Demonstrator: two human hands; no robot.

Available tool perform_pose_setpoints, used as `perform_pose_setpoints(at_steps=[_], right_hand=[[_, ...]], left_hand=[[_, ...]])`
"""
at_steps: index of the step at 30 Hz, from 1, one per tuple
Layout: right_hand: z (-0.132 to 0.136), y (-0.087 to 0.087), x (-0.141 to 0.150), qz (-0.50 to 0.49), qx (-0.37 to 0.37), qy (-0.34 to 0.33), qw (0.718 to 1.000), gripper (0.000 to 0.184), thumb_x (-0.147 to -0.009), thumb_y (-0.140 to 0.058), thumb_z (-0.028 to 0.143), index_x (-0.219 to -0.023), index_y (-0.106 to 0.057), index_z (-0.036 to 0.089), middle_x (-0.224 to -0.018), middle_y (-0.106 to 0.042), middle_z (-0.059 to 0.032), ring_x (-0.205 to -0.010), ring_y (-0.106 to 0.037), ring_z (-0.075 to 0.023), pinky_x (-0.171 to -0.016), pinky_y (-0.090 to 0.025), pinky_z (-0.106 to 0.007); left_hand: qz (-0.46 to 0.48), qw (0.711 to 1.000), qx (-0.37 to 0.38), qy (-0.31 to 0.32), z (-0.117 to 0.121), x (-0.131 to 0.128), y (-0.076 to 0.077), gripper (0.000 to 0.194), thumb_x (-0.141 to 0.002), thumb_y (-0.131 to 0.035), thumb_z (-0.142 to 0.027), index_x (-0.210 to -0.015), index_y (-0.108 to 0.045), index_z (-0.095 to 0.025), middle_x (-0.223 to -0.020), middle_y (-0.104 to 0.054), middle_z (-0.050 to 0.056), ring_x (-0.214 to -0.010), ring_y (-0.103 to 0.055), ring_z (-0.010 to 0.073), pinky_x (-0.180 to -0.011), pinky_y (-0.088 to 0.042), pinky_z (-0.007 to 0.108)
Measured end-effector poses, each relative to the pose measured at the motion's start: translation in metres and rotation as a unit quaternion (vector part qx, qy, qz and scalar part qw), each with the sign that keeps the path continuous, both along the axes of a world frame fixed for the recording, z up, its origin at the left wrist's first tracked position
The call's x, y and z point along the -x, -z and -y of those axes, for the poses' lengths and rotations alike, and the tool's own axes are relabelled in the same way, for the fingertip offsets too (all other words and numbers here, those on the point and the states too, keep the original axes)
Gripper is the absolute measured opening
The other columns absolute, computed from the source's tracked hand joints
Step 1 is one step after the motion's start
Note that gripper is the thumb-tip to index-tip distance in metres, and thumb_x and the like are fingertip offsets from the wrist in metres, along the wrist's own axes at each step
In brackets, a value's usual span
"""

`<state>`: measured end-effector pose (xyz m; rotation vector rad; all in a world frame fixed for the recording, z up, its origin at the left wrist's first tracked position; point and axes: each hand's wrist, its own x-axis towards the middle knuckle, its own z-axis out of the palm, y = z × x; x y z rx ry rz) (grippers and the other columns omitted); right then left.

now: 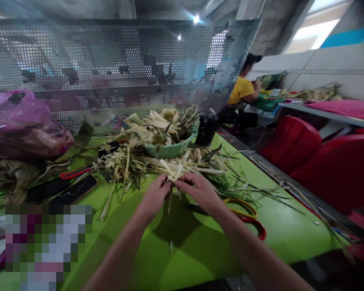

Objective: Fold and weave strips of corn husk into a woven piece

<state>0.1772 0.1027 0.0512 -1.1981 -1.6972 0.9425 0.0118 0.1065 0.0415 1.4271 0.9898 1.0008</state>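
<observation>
Between my two hands, above the green table, is a small woven piece of pale dried husk strips (174, 174) with loose ends sticking up and one hanging down. My left hand (157, 190) pinches its left side, fingers closed. On its right side my right hand (198, 190) grips with thumb and fingers pressed together. Scissors with a yellow and a red handle loop (255, 224) lie under my right forearm, their blades partly hidden. Just beyond my hands spreads a heap of dried strips and scraps (121, 165).
A green basket (166, 151) full of husks stands behind the heap, beside a black container (206, 129). At left are a pink plastic bag (27, 125), a red-and-black cutter (75, 172) and a dark phone-like slab (74, 192). Red chairs (294, 139) and a seated person (242, 91) are at right.
</observation>
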Motion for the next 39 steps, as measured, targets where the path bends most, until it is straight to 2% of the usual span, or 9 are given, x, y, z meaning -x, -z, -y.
perform_pose_setpoints(at_steps=[5, 11, 14, 16, 19, 22, 26, 32, 39], right_hand=[[0.000, -0.001, -0.001, -0.086, 0.019, 0.026, 0.996, 0.019, -0.079, -0.060, 0.034, -0.068, -0.058, 0.018, -0.063, -0.050, 0.0021, -0.061, -0.044, -0.0122, -0.058, -0.035, -0.025], [0.001, -0.003, -0.001, -0.198, 0.038, 0.037, 0.979, 0.016, -0.074, -0.058, 0.023, -0.059, -0.053, 0.019, -0.073, -0.061, -0.0012, -0.070, -0.052, -0.0155, -0.067, -0.039, -0.028], [0.002, -0.004, -0.001, -0.223, 0.042, 0.025, 0.973, 0.014, -0.074, -0.057, 0.020, -0.061, -0.053, 0.019, -0.077, -0.063, -0.0026, -0.075, -0.054, -0.0169, -0.071, -0.040, -0.030], [0.001, -0.004, -0.002, -0.210, 0.041, 0.024, 0.977, 0.014, -0.074, -0.057, 0.021, -0.061, -0.053, 0.019, -0.077, -0.062, -0.0026, -0.074, -0.054, -0.0168, -0.069, -0.039, -0.029], [0.000, -0.002, -0.002, -0.151, 0.021, 0.029, 0.988, 0.016, -0.075, -0.059, 0.024, -0.061, -0.051, 0.019, -0.074, -0.059, -0.0011, -0.068, -0.050, -0.0151, -0.065, -0.038, -0.028], [0.001, -0.001, 0.001, -0.078, -0.020, 0.028, 0.996, 0.018, -0.077, -0.059, 0.024, -0.062, -0.050, 0.019, -0.073, -0.056, 0.0002, -0.068, -0.048, -0.0142, -0.065, -0.037, -0.027], [0.005, -0.003, 0.005, -0.018, -0.057, 0.022, 0.998, 0.018, -0.080, -0.057, 0.025, -0.065, -0.051, 0.019, -0.070, -0.052, 0.0005, -0.067, -0.046, -0.0140, -0.064, -0.037, -0.026], [0.008, -0.002, 0.004, 0.036, -0.080, 0.032, 0.996, 0.022, -0.083, -0.057, 0.031, -0.066, -0.053, 0.018, -0.065, -0.049, 0.0010, -0.064, -0.045, -0.0134, -0.061, -0.036, -0.025], [0.004, 0.004, 0.002, 0.004, -0.062, 0.054, 0.997, 0.019, -0.082, -0.058, 0.032, -0.069, -0.056, 0.018, -0.066, -0.050, 0.0010, -0.064, -0.045, -0.0133, -0.060, -0.035, -0.025]], left_hand=[[-0.028, 1.000, -0.014, -0.002, -0.001, 0.005, -0.007, 0.024, -0.083, -0.050, -0.033, -0.091, -0.067, -0.018, -0.076, -0.057, 0.002, -0.067, -0.044, 0.0146, -0.062, -0.034, 0.025], [-0.017, 0.999, 0.018, 0.038, 0.000, 0.011, -0.011, 0.026, -0.081, -0.049, -0.027, -0.096, -0.069, -0.018, -0.058, -0.042, -0.003, -0.054, -0.032, 0.0106, -0.053, -0.026, 0.023], [-0.019, 0.998, 0.020, 0.054, -0.001, 0.013, -0.010, 0.029, -0.082, -0.046, -0.025, -0.103, -0.066, -0.018, -0.058, -0.042, -0.004, -0.053, -0.031, 0.0106, -0.053, -0.025, 0.023], [-0.051, 0.997, -0.008, 0.054, -0.002, 0.014, -0.011, 0.028, -0.083, -0.045, -0.026, -0.101, -0.067, -0.019, -0.063, -0.049, -0.002, -0.058, -0.037, 0.0121, -0.057, -0.029, 0.024], [-0.118, 0.990, -0.065, 0.042, -0.002, 0.017, -0.015, 0.020, -0.082, -0.050, -0.028, -0.085, -0.067, -0.019, -0.084, -0.059, 0.004, -0.078, -0.049, 0.0174, -0.070, -0.036, 0.027], [-0.127, 0.989, -0.065, 0.048, -0.002, 0.018, -0.019, 0.015, -0.081, -0.051, -0.027, -0.078, -0.064, -0.019, -0.095, -0.060, 0.005, -0.089, -0.050, 0.0201, -0.078, -0.037, 0.029], [-0.077, 0.995, -0.032, 0.062, -0.001, 0.012, -0.016, 0.013, -0.081, -0.046, -0.023, -0.080, -0.058, -0.018, -0.083, -0.057, 0.002, -0.082, -0.049, 0.0174, -0.074, -0.037, 0.027], [-0.022, 1.000, -0.006, -0.002, 0.002, 0.001, -0.001, 0.012, -0.079, -0.039, -0.015, -0.070, -0.046, -0.019, -0.067, -0.040, -0.003, -0.062, -0.035, 0.0120, -0.058, -0.030, 0.023], [-0.023, 0.999, 0.012, -0.023, 0.006, -0.001, -0.007, 0.014, -0.077, -0.038, -0.015, -0.066, -0.045, -0.018, -0.064, -0.039, -0.003, -0.060, -0.031, 0.0117, -0.057, -0.026, 0.024]])
